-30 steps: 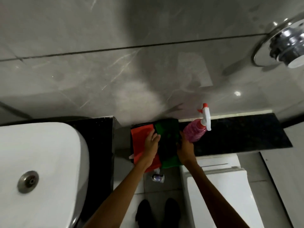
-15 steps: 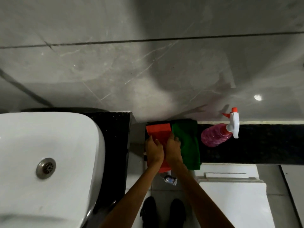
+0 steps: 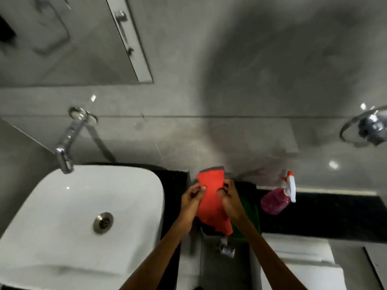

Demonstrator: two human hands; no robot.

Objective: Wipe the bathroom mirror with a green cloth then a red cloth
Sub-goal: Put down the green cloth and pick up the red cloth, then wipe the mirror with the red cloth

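Note:
The red cloth [image 3: 211, 197] is lifted off the black ledge, held up between both hands. My left hand [image 3: 191, 203] pinches its left edge and my right hand [image 3: 231, 200] grips its right edge. The green cloth [image 3: 250, 214] lies on the ledge under and right of my right forearm, mostly hidden. The mirror [image 3: 69, 38] hangs on the grey tiled wall at the upper left, its lower right corner in view.
A white basin [image 3: 83, 218] with a chrome tap [image 3: 67, 143] sits at the left. A pink spray bottle [image 3: 276, 199] lies on the black ledge [image 3: 324, 214] right of the cloths. A white toilet cistern [image 3: 299, 266] is at lower right, a chrome wall fitting [image 3: 368, 128] at far right.
Both hands went from pressing the cloths on the ledge to lifting the red cloth up. The view tilted upward, bringing the tap and mirror into sight.

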